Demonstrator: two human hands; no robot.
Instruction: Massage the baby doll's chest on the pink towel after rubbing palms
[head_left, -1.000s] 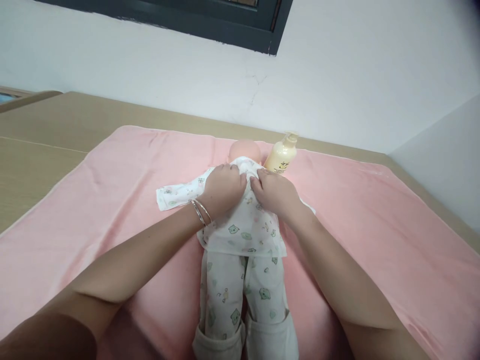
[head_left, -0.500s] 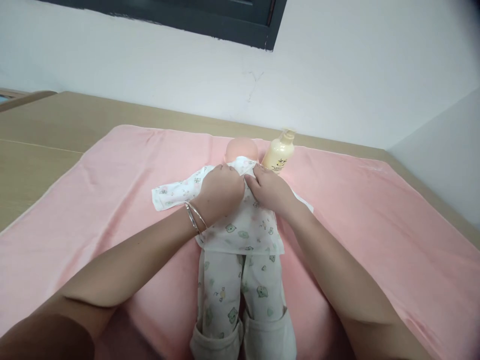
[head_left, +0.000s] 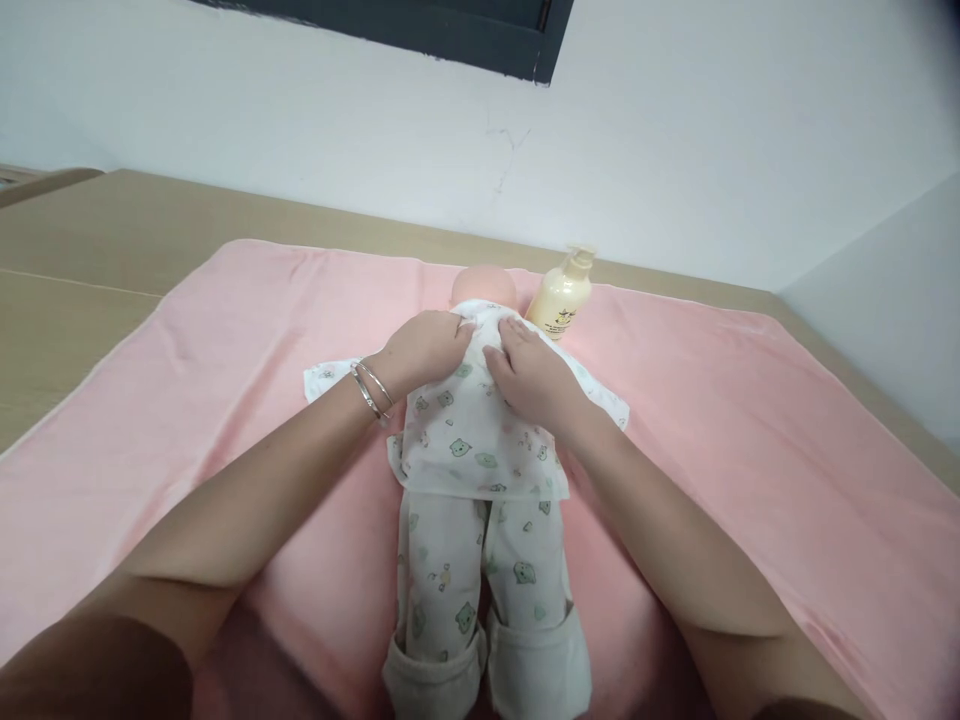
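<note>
A baby doll lies on its back, the top of its head [head_left: 484,284] showing above a white printed shirt [head_left: 480,455] spread over its body. My left hand [head_left: 427,348] is closed in a pinch on the shirt near the collar. On the other side of the chest rests my right hand [head_left: 536,375], thumb apart from its fingers, which lie on the cloth. Matching printed trousers [head_left: 442,580] with turned-up cuffs cover the legs. The shirt's sleeves stretch out to both sides, partly hidden by my forearms. The doll's face is not visible.
A pale yellow pump bottle [head_left: 561,298] stands just right of the doll's head. Beneath everything is a pink blanket [head_left: 750,430] on a wooden table [head_left: 97,240]. A white wall [head_left: 337,130] with a dark frame [head_left: 480,40] rises behind.
My left hand has moved left and slightly up from the middle of the chest, uncovering more of the shirt front. My right hand stays almost in place.
</note>
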